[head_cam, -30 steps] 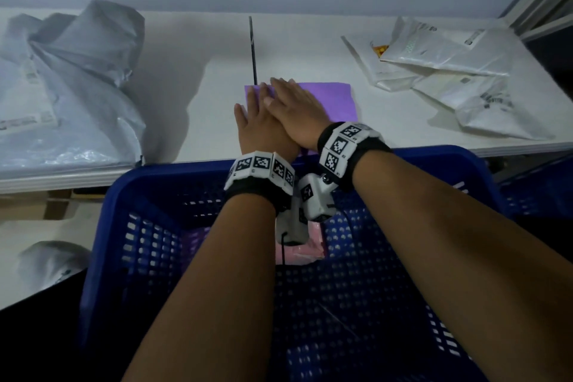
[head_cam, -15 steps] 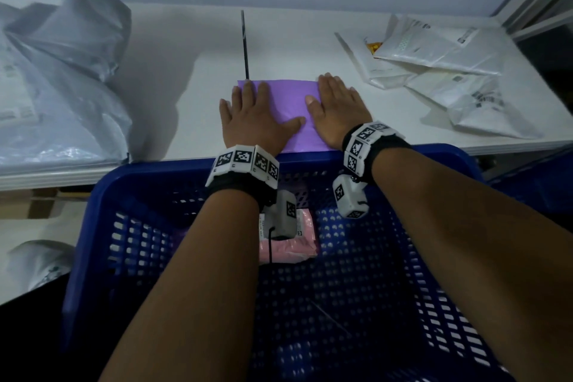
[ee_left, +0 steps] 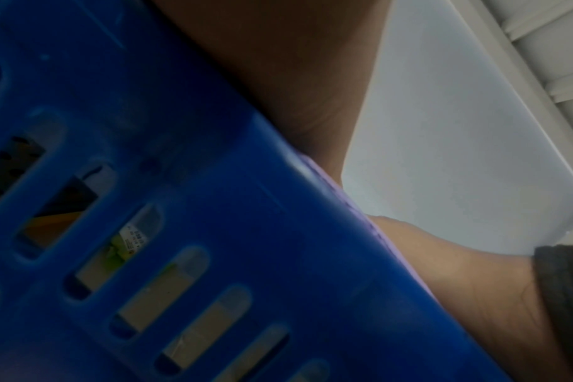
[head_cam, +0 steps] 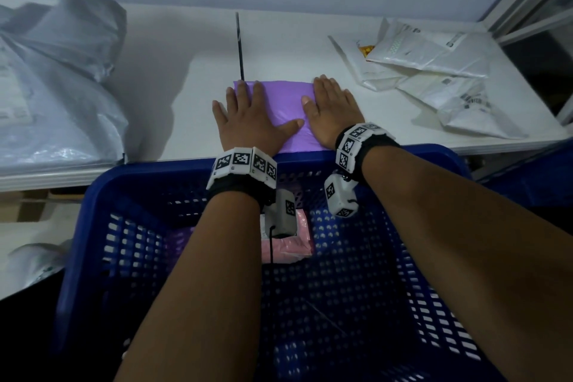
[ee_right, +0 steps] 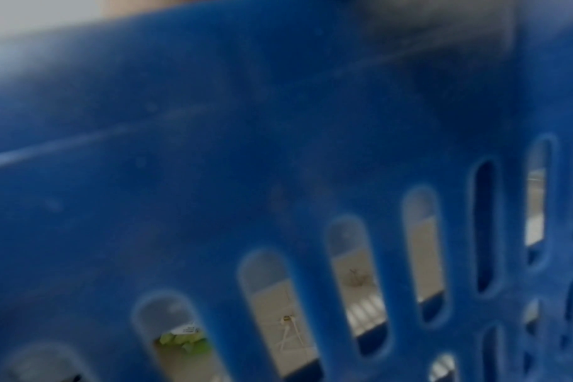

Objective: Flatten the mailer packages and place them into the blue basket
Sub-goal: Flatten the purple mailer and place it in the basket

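Note:
A purple mailer (head_cam: 283,105) lies flat on the white table (head_cam: 173,71), just beyond the rim of the blue basket (head_cam: 102,226). My left hand (head_cam: 245,115) presses flat on the mailer's left side, fingers straight. My right hand (head_cam: 333,110) presses flat on its right side. A pink mailer (head_cam: 290,245) lies inside the basket, with a purple one partly hidden under my left forearm. Both wrist views show mostly the basket wall (ee_left: 180,232) (ee_right: 278,129) close up; a thin purple mailer edge (ee_left: 360,214) shows in the left wrist view.
A heap of grey mailer bags (head_cam: 52,93) fills the table's left end. Several white mailers (head_cam: 434,71) lie at the right end. A thin dark rod (head_cam: 239,46) stands behind the purple mailer. Another grey bag (head_cam: 34,260) lies on a lower surface at left.
My hands were stacked on the mailer's middle a second ago; they have slid apart, left hand leftward and right hand rightward, smoothing the purple mailer flat.

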